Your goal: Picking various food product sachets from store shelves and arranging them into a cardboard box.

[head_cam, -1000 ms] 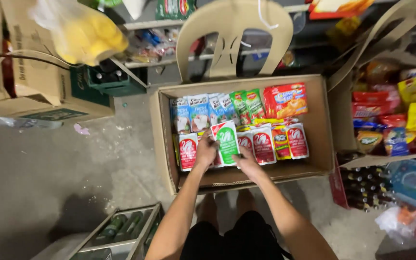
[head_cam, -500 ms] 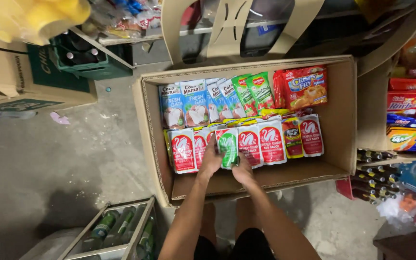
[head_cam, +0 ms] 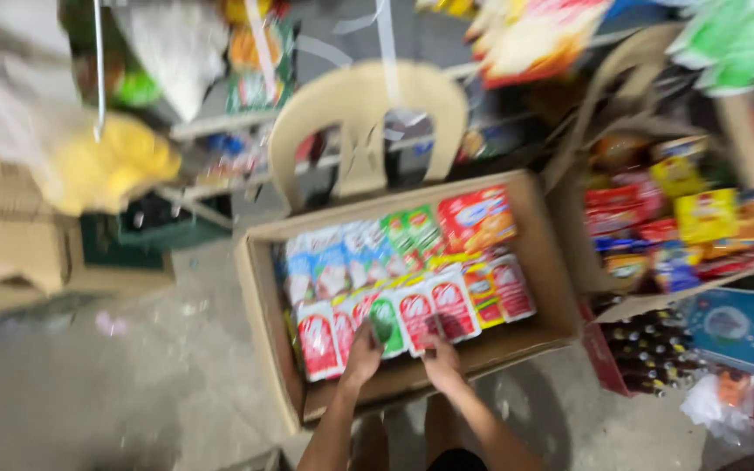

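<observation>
Cardboard box (head_cam: 263, 288): rows of upright sachets inside. Green sachet (head_cam: 386, 324) sits in the front row among red sachets (head_cam: 318, 344), long axis running front to back, top toward the box's rear wall. Left hand (head_cam: 362, 356) and right hand (head_cam: 441, 358) touch this row; finger state blurred, cannot tell.

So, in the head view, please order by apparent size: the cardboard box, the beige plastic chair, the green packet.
1. cardboard box
2. beige plastic chair, though farther from the camera
3. green packet

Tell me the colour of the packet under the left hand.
Green, among red ones: the packet under the left hand, in the head view.
</observation>
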